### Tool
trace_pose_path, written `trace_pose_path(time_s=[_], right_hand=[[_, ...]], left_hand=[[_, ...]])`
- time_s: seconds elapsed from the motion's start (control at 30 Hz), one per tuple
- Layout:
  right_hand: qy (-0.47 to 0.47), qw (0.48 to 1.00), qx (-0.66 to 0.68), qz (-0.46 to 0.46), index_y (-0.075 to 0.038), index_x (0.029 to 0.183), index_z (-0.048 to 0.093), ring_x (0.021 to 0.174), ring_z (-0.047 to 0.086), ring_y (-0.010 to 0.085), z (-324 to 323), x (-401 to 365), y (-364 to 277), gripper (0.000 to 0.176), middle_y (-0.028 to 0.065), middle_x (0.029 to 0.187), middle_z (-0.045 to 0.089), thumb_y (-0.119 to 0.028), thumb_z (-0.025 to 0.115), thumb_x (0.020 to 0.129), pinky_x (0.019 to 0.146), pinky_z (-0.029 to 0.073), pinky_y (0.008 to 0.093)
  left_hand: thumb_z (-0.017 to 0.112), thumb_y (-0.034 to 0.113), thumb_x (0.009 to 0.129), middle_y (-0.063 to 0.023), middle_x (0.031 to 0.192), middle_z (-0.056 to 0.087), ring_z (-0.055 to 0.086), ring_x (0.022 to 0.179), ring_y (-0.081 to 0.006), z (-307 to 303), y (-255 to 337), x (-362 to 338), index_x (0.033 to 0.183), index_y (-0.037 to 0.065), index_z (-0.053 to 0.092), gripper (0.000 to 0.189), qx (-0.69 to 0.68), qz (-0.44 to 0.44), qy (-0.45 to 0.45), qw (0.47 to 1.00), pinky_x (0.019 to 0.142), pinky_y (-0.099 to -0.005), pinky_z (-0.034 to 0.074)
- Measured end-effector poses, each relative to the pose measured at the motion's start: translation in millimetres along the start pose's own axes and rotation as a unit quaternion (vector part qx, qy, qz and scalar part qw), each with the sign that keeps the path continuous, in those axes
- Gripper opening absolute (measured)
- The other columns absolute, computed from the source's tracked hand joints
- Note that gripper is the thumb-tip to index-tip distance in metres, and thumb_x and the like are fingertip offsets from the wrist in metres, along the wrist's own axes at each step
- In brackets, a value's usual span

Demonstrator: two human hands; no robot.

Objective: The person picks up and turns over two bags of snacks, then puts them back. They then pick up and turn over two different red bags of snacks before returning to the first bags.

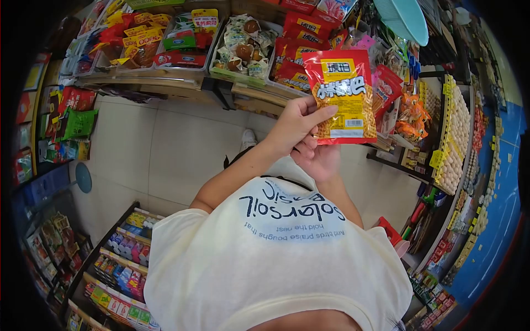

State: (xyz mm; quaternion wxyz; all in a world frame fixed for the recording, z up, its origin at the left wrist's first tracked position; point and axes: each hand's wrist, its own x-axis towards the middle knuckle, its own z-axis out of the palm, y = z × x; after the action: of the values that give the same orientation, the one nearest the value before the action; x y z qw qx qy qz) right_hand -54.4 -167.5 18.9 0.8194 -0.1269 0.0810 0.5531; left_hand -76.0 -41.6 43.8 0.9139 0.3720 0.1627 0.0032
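A red and yellow snack packet (pixel 340 98) is held up at the upper middle of the view, its printed face towards the camera. My left hand (pixel 302 124) grips its left edge, with the thumb over the front and the other fingers partly behind. Just below the packet's lower edge is my right hand (pixel 321 161), close against my left fingers. The packet and my left hand hide most of its fingers, so its grip on the packet cannot be made out.
Trays of packets (pixel 185 39) and a tray of wrapped brown items (pixel 245 47) line the counter ahead. A turquoise basket (pixel 406 19) hangs at the upper right. Egg trays (pixel 455 132) stand right; shelves of small goods (pixel 130 243) stand lower left.
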Motion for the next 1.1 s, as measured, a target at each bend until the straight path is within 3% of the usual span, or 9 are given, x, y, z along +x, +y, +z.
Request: trace_pose_path(time_s=[0.27,0.33,0.43,0.5,0.53,0.57,0.67,0.83,1.1], right_hand=[[0.012,0.999,0.023,-0.039,-0.014,0.094,0.053,0.056,0.048,0.0149,-6.7,-12.0,-3.8,0.045,0.0008,0.068,0.053,-0.057,0.042,0.093,0.051,0.04,0.0285],[-0.035,0.997,0.063,-0.04,-0.007,0.099,0.055,0.067,0.048,0.0141,-8.6,-11.9,-6.5,0.051,0.0023,0.082,0.053,-0.056,0.044,0.092,0.061,0.041,0.027],[-0.022,0.996,0.064,-0.055,-0.007,0.102,0.055,0.069,0.049,0.0134,-7.8,-12.5,-10.7,0.051,0.0015,0.084,0.051,-0.056,0.044,0.092,0.061,0.04,0.027],[0.005,0.997,0.049,-0.059,-0.01,0.098,0.054,0.065,0.049,0.0141,-3.4,-12.5,-12.5,0.048,0.002,0.078,0.052,-0.056,0.043,0.093,0.057,0.04,0.0272],[0.031,0.997,0.033,-0.057,-0.013,0.094,0.054,0.06,0.049,0.0149,-1.6,-10.9,-14.1,0.044,0.0025,0.071,0.054,-0.056,0.043,0.093,0.053,0.04,0.0275],[0.027,0.997,0.034,-0.066,-0.013,0.094,0.054,0.06,0.049,0.0149,-1.1,-9.5,-15.5,0.044,0.0025,0.071,0.054,-0.056,0.043,0.093,0.053,0.04,0.0275],[0.026,0.998,0.029,-0.055,-0.011,0.094,0.054,0.061,0.048,0.0155,-0.6,-2.0,-21.5,0.045,0.0035,0.072,0.053,-0.055,0.044,0.093,0.058,0.04,0.0274],[0.041,0.999,0.001,0.002,-0.009,0.096,0.057,0.064,0.047,0.0169,0.6,10.9,-41.2,0.049,0.0045,0.071,0.052,-0.056,0.044,0.092,0.062,0.04,0.0289],[-0.073,0.991,-0.067,0.094,-0.009,0.107,0.058,0.073,0.054,0.0198,-1.3,39.6,-87.7,0.056,0.0086,0.085,0.063,-0.059,0.041,0.091,0.061,0.043,0.0298]], left_hand=[[0.066,0.025,0.09,0.0012,0.076,0.059,0.039,0.045,0.0014,3.4,-26.4,11.0,0.111,-0.001,0.061,0.034,0.009,-0.008,-0.036,0.999,0.036,-0.0151,0.036],[0.066,0.026,0.09,0.002,0.073,0.057,0.039,0.043,0.0012,6.6,-26.7,16.2,0.112,-0.001,0.061,0.035,0.014,-0.012,-0.042,0.999,0.035,-0.0156,0.036],[0.066,0.027,0.09,0.0039,0.065,0.051,0.037,0.037,0.0008,13.1,-26.0,20.0,0.11,-0.001,0.06,0.035,0.013,0.023,-0.036,0.999,0.031,-0.0161,0.034],[0.066,0.023,0.091,-0.0035,0.093,0.064,0.055,0.07,-0.001,9.1,-20.4,22.2,0.109,-0.002,0.06,0.031,0.019,-0.055,-0.038,0.998,0.06,-0.0157,0.046],[0.067,0.023,0.091,0.0,0.082,0.062,0.051,0.06,0.0034,9.6,-20.2,23.9,0.108,-0.002,0.059,0.031,0.02,-0.045,-0.033,0.998,0.053,-0.0134,0.042],[0.067,0.023,0.091,0.0,0.082,0.062,0.051,0.06,0.0034,11.0,-18.5,24.9,0.108,-0.002,0.059,0.031,0.026,-0.048,-0.041,0.998,0.053,-0.0134,0.042],[0.067,0.024,0.091,0.007,0.059,0.051,0.041,0.039,0.0036,13.7,-5.8,25.7,0.104,0.0,0.059,0.028,0.019,-0.056,-0.003,0.998,0.036,-0.0133,0.033],[0.065,0.022,0.091,0.0065,0.053,0.049,0.042,0.032,0.0003,17.9,2.5,38.6,0.102,0.0,0.059,0.025,0.021,-0.043,0.04,0.998,0.029,-0.0151,0.032],[0.068,0.023,0.089,0.0048,0.053,0.048,0.042,0.032,-0.0018,26.7,25.8,62.3,0.096,0.001,0.061,0.024,0.025,0.031,0.074,0.996,0.029,-0.0169,0.031]])
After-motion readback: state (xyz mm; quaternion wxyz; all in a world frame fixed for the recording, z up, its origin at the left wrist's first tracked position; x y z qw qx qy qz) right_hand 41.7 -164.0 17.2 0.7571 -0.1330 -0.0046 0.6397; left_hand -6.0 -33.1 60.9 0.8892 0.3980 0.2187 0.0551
